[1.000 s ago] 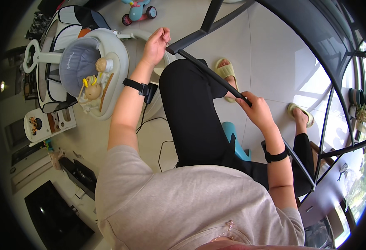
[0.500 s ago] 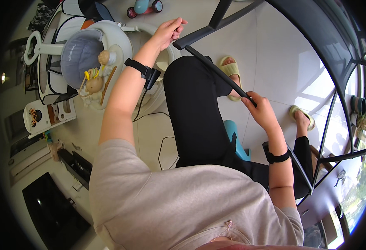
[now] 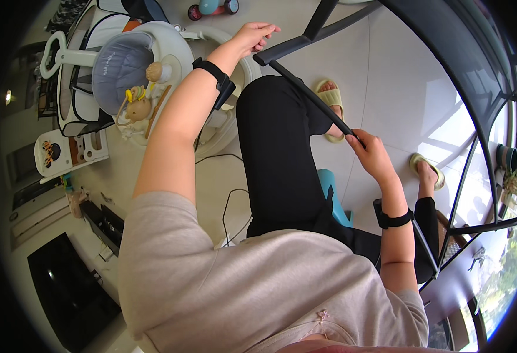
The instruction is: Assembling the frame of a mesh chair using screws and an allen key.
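My right hand [image 3: 369,154] is wrapped round the lower end of a slim black tube [image 3: 311,99]. The tube runs up and left to the end of a thicker black frame bar [image 3: 288,49], close above my bent knee. Just left of that bar end, my left hand [image 3: 255,39] hangs in the air, apart from the bar. Its thumb and index finger are pinched and the other fingers curl in; whatever they may hold is too small to make out. The bars join a large dark framed piece with a grey-black panel [image 3: 446,44] at the upper right.
A grey-seated baby walker [image 3: 123,73] with toys stands on the floor at left, near a white ring-shaped base [image 3: 235,112]. A black cable [image 3: 226,156] lies beside my leg. A teal object [image 3: 331,194] is under me. Windows and potted plants are at right.
My left hand has shifted right and slightly up, toward the bar end, and its fingers reach out further. My right hand keeps its grip on the tube. The view has shifted slightly.
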{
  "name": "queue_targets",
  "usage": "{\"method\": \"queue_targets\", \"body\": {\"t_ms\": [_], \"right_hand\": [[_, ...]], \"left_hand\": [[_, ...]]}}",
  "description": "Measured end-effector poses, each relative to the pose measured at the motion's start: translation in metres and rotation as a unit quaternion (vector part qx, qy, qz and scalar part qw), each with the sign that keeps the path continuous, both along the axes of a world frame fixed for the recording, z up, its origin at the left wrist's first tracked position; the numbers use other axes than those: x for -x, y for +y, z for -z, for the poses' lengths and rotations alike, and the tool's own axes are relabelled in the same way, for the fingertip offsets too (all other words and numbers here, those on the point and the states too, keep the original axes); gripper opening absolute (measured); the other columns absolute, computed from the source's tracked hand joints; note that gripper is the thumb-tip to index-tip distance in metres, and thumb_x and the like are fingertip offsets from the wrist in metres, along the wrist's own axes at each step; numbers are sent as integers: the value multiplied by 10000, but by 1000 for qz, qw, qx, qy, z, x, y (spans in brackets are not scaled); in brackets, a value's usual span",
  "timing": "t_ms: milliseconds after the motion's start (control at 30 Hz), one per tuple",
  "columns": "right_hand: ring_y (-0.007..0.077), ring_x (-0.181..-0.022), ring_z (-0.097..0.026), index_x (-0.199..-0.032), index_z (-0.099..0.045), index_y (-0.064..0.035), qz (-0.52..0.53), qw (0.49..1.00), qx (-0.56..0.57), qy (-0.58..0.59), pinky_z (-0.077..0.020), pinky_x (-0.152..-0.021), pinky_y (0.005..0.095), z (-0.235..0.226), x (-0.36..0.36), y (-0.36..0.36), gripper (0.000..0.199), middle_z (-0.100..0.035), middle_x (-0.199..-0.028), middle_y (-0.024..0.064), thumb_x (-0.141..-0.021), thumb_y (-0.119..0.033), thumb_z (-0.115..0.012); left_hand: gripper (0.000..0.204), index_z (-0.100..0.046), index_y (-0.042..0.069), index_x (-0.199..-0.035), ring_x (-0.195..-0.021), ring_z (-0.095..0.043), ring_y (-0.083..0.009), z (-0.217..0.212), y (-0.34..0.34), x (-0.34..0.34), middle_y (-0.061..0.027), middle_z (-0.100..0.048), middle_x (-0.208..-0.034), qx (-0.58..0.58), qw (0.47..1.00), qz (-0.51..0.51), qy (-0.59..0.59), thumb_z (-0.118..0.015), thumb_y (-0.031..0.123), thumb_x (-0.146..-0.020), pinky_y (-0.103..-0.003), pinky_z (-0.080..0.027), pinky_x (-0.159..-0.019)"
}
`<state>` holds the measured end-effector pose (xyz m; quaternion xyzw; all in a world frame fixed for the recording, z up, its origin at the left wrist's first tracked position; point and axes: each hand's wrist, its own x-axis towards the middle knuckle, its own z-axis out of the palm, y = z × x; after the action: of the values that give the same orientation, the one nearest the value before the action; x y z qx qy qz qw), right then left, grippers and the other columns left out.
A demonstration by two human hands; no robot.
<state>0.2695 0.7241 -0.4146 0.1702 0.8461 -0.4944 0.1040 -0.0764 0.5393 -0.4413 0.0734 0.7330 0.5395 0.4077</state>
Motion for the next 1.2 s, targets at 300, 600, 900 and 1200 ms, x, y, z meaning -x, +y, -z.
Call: {"method": "queue_targets", "body": {"t_ms": [300, 600, 900, 1200], "right_hand": [[245, -509, -445, -936, -596, -3, -13, 999, 36, -24, -385, -527, 346, 2, 0, 3, 322, -500, -571, 137, -881, -312, -526], [244, -566, -457, -933, -582, 14, -39, 996, 44, -74, -392, -568, 347, -1, 4, 4, 382, -504, -607, 142, -879, -358, -517], [236, -570, -463, -938, -582, 17, -31, 996, 55, -70, -394, -570, 344, -3, 4, 5, 379, -516, -613, 134, -880, -352, -519], [211, -555, -470, -954, -589, 16, -26, 994, 75, -72, -393, -557, 339, -15, 8, 9, 389, -502, -592, 118, -875, -361, -530]], "left_hand": [[190, -563, 101, -1033, -513, -349, -24, 4, 5, -2, 26, -445, -775, 56, 998, -35, 11, -571, 197, -870, -150, -254, -388], [151, -511, 145, -982, -496, -343, -32, 12, 10, 7, 8, -451, -786, 124, 992, -29, -6, -585, 172, -854, -155, -241, -376], [153, -482, 168, -982, -482, -352, -24, 16, 22, 17, 38, -441, -717, 252, 968, -6, -8, -571, 201, -861, -162, -232, -377], [169, -526, 106, -1052, -659, -468, -54, 14, -8, 28, 28, -500, -773, 104, 990, 87, -34, -505, 170, -897, -187, -391, -582]]}}
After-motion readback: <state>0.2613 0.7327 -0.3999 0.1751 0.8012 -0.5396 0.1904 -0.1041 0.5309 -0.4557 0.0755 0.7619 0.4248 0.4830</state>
